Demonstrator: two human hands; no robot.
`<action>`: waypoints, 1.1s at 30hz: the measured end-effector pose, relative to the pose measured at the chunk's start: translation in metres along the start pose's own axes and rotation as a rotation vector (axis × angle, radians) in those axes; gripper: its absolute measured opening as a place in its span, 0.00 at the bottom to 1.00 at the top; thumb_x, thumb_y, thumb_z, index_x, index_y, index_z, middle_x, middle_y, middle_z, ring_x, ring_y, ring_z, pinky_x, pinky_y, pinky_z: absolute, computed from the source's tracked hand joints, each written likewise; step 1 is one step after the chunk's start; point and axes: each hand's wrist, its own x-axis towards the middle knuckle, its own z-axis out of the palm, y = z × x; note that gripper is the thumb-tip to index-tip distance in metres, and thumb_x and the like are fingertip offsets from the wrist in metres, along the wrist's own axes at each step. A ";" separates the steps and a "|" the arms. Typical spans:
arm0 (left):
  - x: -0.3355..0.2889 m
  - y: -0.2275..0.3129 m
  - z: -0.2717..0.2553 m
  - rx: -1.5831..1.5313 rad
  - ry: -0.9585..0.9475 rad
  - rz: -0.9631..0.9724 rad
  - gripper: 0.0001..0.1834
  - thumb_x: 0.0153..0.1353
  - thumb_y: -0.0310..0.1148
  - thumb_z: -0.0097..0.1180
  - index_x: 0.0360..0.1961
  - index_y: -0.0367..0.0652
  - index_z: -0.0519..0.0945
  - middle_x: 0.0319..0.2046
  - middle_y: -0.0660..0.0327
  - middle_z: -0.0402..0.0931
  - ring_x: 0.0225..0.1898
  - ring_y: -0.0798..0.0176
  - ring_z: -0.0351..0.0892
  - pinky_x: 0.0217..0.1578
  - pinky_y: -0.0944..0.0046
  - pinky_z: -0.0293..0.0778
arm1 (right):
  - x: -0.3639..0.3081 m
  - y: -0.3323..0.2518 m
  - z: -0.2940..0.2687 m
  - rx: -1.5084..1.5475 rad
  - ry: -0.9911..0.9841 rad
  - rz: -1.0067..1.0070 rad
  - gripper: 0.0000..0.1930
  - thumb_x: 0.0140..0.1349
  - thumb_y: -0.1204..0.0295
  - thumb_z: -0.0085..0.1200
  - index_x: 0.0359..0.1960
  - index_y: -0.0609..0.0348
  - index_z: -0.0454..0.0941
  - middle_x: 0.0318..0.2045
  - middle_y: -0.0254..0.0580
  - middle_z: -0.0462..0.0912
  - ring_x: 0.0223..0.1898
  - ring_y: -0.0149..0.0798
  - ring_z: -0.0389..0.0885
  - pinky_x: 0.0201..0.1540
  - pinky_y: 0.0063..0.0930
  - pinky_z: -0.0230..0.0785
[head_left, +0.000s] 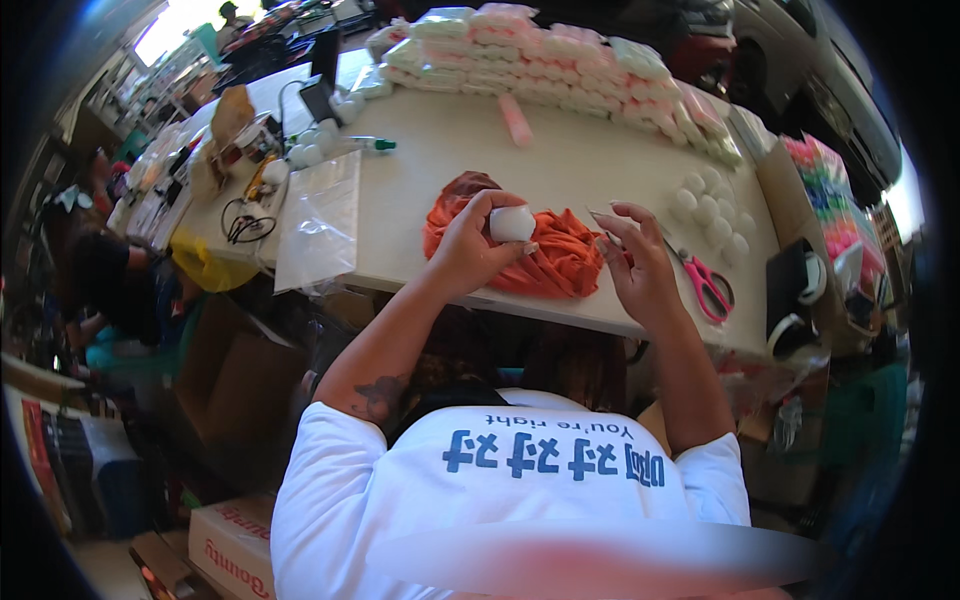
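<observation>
A smooth white ball [512,224] is held between the thumb and fingers of my left hand [476,240], above a bunched orange cloth [560,262] on the table. My right hand [636,255] is raised just right of the cloth. Its fingers are curved and apart, and I make out nothing between them. Pink-handled scissors [710,288] lie beside my right wrist. Farther right, several more white balls [706,208] rest in a loose cluster.
Bagged pastel packs [530,60] are piled along the far edge of the pale table [430,130], with a pink roll [515,120] before them. A clear plastic bag [318,220] and a green-capped tube [372,144] lie left. An open cardboard box [790,205] stands right. A person [110,260] is at far left.
</observation>
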 end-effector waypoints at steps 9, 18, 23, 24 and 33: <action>-0.008 -0.044 -0.007 -1.052 -0.050 -0.283 0.13 0.74 0.42 0.48 0.46 0.44 0.71 0.36 0.59 0.77 0.33 0.66 0.79 0.25 0.68 0.74 | 0.044 -0.001 0.046 -0.294 -0.343 -0.163 0.28 0.62 0.73 0.59 0.66 0.54 0.70 0.65 0.53 0.70 0.59 0.56 0.74 0.60 0.42 0.68; 0.002 -0.043 0.027 -0.953 0.196 -0.355 0.17 0.76 0.47 0.39 0.50 0.45 0.70 0.36 0.60 0.76 0.35 0.65 0.79 0.25 0.70 0.73 | 0.041 -0.030 0.062 -0.085 -0.388 -0.289 0.30 0.56 0.76 0.64 0.62 0.55 0.71 0.60 0.50 0.76 0.62 0.52 0.71 0.63 0.41 0.65; 0.010 -0.047 -0.006 -0.391 0.039 -0.015 0.16 0.74 0.43 0.44 0.51 0.42 0.73 0.43 0.59 0.75 0.40 0.62 0.78 0.40 0.63 0.77 | 0.075 0.003 0.038 -0.010 -0.118 -0.113 0.22 0.61 0.70 0.61 0.58 0.57 0.74 0.51 0.54 0.80 0.51 0.55 0.78 0.57 0.43 0.69; 0.007 -0.048 -0.021 0.238 0.123 0.207 0.23 0.72 0.49 0.45 0.57 0.43 0.73 0.57 0.53 0.73 0.55 0.54 0.76 0.58 0.53 0.69 | 0.090 0.017 0.028 -0.082 -0.066 -0.069 0.21 0.62 0.67 0.60 0.57 0.57 0.74 0.51 0.55 0.80 0.50 0.56 0.79 0.56 0.42 0.70; -0.019 -0.047 -0.037 1.028 -0.223 -0.109 0.40 0.68 0.60 0.43 0.74 0.51 0.56 0.75 0.54 0.48 0.77 0.52 0.43 0.74 0.43 0.37 | 0.133 0.150 -0.007 -0.990 -0.437 0.532 0.31 0.65 0.55 0.52 0.68 0.50 0.65 0.69 0.50 0.65 0.69 0.53 0.64 0.66 0.79 0.36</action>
